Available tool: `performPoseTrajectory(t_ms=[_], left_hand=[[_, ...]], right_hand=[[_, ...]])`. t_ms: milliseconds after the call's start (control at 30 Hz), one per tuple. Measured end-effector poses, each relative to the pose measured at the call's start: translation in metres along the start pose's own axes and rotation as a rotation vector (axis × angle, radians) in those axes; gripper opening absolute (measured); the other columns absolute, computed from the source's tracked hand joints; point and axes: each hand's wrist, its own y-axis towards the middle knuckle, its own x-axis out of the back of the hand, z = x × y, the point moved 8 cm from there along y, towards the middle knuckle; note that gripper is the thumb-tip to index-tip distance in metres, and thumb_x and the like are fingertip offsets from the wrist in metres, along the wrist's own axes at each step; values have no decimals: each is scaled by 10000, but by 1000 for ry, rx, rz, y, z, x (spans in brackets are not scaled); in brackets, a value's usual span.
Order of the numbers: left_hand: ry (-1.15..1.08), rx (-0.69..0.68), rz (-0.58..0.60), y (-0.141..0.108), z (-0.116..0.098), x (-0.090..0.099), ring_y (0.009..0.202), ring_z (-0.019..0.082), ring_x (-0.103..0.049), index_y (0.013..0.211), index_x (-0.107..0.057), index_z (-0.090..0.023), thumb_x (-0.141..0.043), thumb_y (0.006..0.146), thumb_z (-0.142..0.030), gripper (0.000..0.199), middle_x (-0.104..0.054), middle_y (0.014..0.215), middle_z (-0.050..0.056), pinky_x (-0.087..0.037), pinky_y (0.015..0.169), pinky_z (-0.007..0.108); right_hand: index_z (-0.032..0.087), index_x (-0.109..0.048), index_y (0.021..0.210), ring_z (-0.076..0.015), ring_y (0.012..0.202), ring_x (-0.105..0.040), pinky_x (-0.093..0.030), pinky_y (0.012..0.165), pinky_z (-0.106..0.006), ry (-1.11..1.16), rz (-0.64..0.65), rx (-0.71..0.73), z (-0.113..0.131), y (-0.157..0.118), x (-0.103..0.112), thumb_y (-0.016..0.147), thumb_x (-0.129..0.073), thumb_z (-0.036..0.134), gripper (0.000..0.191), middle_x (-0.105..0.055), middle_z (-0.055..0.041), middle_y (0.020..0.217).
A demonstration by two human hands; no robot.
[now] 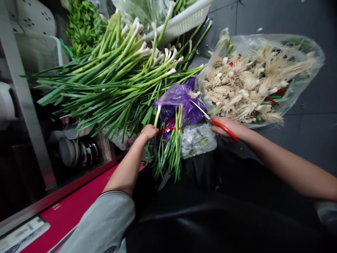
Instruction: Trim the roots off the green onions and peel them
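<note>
My left hand is closed around the lower part of a green garlic stalk, whose white end points up toward a purple plastic bag. Beside that hand, several more stalks hang over the bag, with a red tie crossing near them. My right hand grips scissors by their red handle. The blades point up and left at the bag, close to a small tuft of roots; whether they are parted I cannot tell.
A large pile of green garlic lies at upper left, against a white basket. On the right, a clear bag holds trimmed roots. A small plastic-covered basket sits between my hands. Metal shelving stands left.
</note>
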Motion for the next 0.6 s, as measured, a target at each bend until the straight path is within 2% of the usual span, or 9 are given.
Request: performPoseTrajectory(t_ms=[133,267,367,467,600], left_hand=[[-233,35,-112,20,-20,-21,822,255,-685,837,-726,-97,-571,786,-305,264,-712,782,142,-488,702,290],[-361,54,-86,36,-30,-50,801,221,-670,849,-707,-123,-732,675,-301,251,-707,773,101,-482,686,266],[-495,63,-35,40,-35,-59,617,161,-610,786,-668,-132,-731,670,-270,191,-636,616,40,-456,571,243],[-622,30,38,29,-40,-58,452,108,-470,655,-580,-151,-702,666,-259,164,-489,469,-27,-383,464,225],[-768,-66,95,-17,-26,-44,448,72,-423,630,-471,-177,-650,620,-209,182,-465,510,-58,-347,461,196]], right_hand=[[173,-530,856,-170,629,-567,-383,587,-238,0,-23,39,-1,4,-3,836,-517,283,113,-605,-60,706],[173,-539,856,-167,607,-561,-380,581,-240,23,-29,31,-3,5,-4,831,-525,281,111,-606,-56,679],[176,-532,839,-174,617,-567,-380,586,-245,57,-16,12,-3,4,-6,835,-526,259,84,-611,-63,676],[175,-524,842,-182,656,-583,-383,607,-251,65,-28,43,2,-1,-2,842,-523,253,78,-629,-82,735],[170,-528,902,-190,703,-610,-382,622,-251,9,73,121,10,-12,-6,865,-519,269,106,-650,-95,810]])
